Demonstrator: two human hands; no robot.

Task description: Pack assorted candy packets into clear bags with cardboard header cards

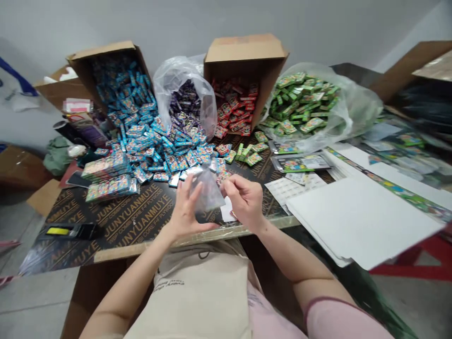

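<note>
The left hand and right hand pinch a small clear plastic bag between them, above a black printed plywood worktop. Beyond spill blue foil packets, then a cardboard box of red packets.

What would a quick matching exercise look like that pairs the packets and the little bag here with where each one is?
Things:
1. Blue packets
2. Red packets
3. Green packets
4. Small clear plastic bag

Places:
A. Between the left hand and right hand
B. Inside a large clear plastic bag
C. Spilling from the left cardboard box onto the table
D. Inside the right cardboard box

Pairs: 1-C, 2-D, 3-B, 4-A
</note>
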